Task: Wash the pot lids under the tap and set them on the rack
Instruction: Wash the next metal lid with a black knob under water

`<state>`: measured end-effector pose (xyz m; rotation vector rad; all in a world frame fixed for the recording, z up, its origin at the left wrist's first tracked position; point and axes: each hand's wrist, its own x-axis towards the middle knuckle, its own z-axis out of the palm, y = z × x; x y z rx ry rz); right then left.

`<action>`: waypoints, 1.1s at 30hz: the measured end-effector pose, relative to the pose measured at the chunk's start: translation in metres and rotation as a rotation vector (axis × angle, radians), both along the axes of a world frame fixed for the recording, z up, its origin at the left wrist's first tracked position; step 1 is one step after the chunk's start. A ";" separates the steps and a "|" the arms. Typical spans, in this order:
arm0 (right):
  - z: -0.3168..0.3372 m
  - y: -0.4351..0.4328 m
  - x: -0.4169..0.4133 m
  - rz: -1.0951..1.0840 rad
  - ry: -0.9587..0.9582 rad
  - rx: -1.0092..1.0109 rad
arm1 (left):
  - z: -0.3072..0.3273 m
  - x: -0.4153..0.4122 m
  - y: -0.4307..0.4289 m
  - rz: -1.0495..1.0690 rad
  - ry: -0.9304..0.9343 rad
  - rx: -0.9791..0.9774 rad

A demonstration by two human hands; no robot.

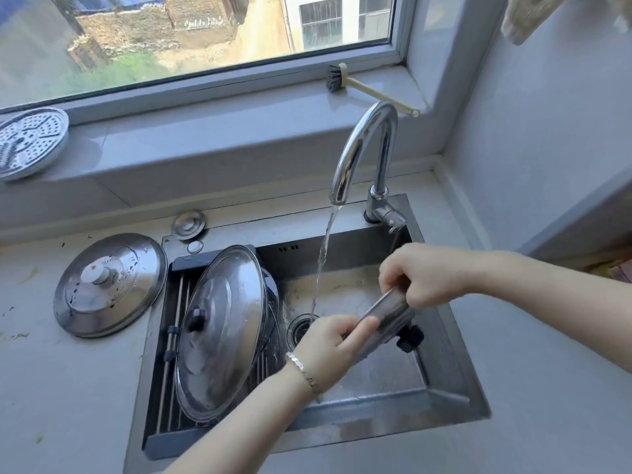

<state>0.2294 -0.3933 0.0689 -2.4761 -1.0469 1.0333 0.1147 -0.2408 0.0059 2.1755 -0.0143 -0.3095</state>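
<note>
1. Far left, a flat lid (pixel 109 285) lies on the desk (pixel 68 388), unracked.
2. The rack (pixel 163 398) carries a large lid (pixel 222 330), leaning.
3. Your left hand (pixel 330 347) grips the near edge of the held lid (pixel 386 313), just right of the tap (pixel 359 145) stream.
4. Your right hand (pixel 420 273) clasps its far edge. Washing looks underway; next, probably swing it into the water, then move it left to the rack.

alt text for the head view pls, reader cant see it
A left hand and right hand grip a steel pot lid over the sink, beside water running from the tap. A larger lid leans on the rack; a third lid lies flat on the counter.
</note>
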 end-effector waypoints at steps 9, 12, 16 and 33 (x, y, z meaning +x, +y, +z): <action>-0.037 0.052 -0.022 -0.724 -0.149 0.606 | 0.018 0.018 0.004 0.810 -0.100 -0.364; -0.058 0.092 -0.063 -0.680 -0.052 0.615 | 0.016 0.028 0.012 0.974 0.025 -0.433; -0.067 0.110 -0.065 -0.600 -0.231 0.675 | 0.020 0.029 0.020 1.023 0.093 -0.402; -0.056 0.122 0.005 -0.925 -0.097 0.463 | 0.029 0.029 0.028 0.981 0.034 -0.249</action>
